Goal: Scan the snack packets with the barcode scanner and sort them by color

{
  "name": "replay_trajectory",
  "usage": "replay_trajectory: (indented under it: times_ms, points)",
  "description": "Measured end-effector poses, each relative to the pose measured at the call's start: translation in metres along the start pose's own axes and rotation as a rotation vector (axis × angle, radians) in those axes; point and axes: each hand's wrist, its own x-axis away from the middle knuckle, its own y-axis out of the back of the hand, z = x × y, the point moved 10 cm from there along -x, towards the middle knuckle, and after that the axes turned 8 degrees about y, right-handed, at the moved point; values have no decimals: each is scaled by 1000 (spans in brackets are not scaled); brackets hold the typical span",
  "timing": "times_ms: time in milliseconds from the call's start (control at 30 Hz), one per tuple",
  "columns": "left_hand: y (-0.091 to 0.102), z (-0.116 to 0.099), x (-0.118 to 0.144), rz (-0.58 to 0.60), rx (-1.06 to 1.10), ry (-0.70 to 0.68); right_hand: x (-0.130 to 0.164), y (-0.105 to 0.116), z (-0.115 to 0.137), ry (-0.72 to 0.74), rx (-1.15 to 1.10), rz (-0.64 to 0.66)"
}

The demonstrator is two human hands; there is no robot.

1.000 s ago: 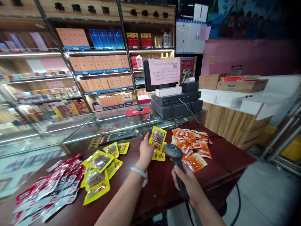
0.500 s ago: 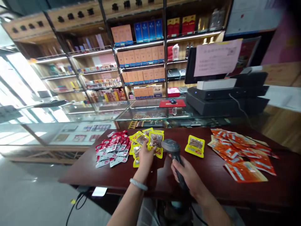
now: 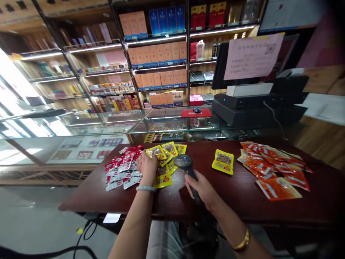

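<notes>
In my right hand (image 3: 201,187) is a dark handheld barcode scanner (image 3: 184,162), its head tilted toward the left above the table. My left hand (image 3: 147,167) lies at the left side of a heap of yellow snack packets (image 3: 164,180), its fingers closed on the edge of one yellow snack packet (image 3: 159,153); part of the grip is hidden by the hand. Red and white sachets (image 3: 121,167) are piled just left of that hand. A single yellow packet (image 3: 223,162) rests apart, to the right of the scanner.
Orange packets (image 3: 275,169) are spread on the right of the dark red table (image 3: 194,207). Behind stand a glass display counter (image 3: 129,124), a red mat with a mouse (image 3: 197,110), and a monitor with a pink paper sheet (image 3: 252,55). Cables hang at lower left.
My left hand has moved left across the yellow packets, toward the red and white sachets, and the packets there lie differently. The scanner has shifted slightly left in my right hand.
</notes>
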Motion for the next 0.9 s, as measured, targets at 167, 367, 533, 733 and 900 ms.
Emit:
replay_trajectory:
  times_ms: [167,367,533,733,900]
  points:
    - [-8,-12,9,68,-66,-98,19,28,19,41,23,-54]
    - [-5,-81,73,-38,-81,-372,50,82,27,64,26,-170]
    - [-66,-175,193,297,-98,-792,76,130,29,54,-23,-306]
    - [-127,-222,249,456,-232,-768,104,174,34,68,-48,-458]
    - [-146,-234,244,506,-232,-689,116,187,38,65,-63,-531]
